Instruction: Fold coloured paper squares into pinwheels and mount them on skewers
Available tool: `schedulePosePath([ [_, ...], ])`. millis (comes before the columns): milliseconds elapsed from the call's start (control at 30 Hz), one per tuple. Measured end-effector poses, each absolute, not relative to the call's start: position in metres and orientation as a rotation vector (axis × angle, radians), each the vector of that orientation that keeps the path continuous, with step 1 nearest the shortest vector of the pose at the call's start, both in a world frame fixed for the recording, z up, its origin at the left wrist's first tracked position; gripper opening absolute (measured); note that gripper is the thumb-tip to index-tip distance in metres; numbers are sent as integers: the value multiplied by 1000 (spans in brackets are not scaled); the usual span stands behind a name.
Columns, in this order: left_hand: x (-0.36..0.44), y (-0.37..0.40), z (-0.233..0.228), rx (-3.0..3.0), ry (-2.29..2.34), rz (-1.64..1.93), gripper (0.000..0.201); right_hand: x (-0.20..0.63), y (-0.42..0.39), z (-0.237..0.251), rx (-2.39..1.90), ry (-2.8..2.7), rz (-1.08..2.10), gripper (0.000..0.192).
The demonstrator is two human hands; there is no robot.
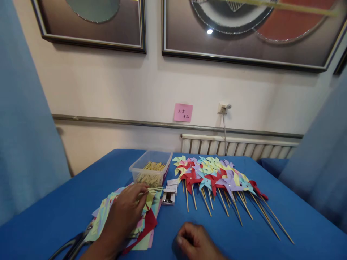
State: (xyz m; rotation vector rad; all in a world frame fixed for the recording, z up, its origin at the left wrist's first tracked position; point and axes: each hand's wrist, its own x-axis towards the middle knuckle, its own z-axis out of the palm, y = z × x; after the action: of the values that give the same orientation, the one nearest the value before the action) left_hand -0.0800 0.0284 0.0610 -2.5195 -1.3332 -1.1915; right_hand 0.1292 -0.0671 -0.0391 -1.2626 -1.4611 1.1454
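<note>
My left hand (pixel 128 206) reaches over a stack of coloured paper (pixel 104 213) on the left of the table. Its thumb and fingers are pinched on a pale yellow-green piece of paper (pixel 155 189), seen nearly edge-on. A red piece of paper (pixel 148 227) sticks out from under that hand. My right hand (pixel 196 240) rests curled on the blue cloth, and nothing shows in its fingers. Small white boxes (pixel 168 198) stand between the hands, farther back; the front one is open with small dark items inside. Scissors (pixel 74 245) lie at the stack's left edge.
A clear plastic tub (pixel 151 169) of short wooden sticks stands behind the paper. Many paper pinwheels (pixel 208 177) on sticks lie to the right, their sticks pointing toward me. Beyond the blue table (pixel 81 195) are a radiator (pixel 238 146) and a wall; blue curtains hang either side.
</note>
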Motion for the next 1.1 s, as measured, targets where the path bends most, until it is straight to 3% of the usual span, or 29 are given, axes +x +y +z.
schedulePosePath([
  [200,-53,-2,48,-2780,-613,-1384,21,130,-67,-25,-638,-773,1730,69],
  [333,-33,-22,39,-2978,-382,-1250,21,140,-66,-13,-435,-562,1790,68],
  [433,-25,-28,34,-3075,-332,-1063,22,146,-65,-9,-480,-517,1698,56],
  [533,-21,-27,30,-3142,-516,-982,25,146,-63,-8,-579,-561,1545,40],
  [633,-19,-22,26,-3131,-919,-1095,21,145,-60,-11,-638,-559,1455,40],
  [900,-15,-6,17,-3144,-1848,-1844,38,149,-54,-17,-742,-451,1357,42],
  [1100,-11,-9,10,-3435,-1918,-1845,38,150,-52,-21,-787,-416,1364,46],
])
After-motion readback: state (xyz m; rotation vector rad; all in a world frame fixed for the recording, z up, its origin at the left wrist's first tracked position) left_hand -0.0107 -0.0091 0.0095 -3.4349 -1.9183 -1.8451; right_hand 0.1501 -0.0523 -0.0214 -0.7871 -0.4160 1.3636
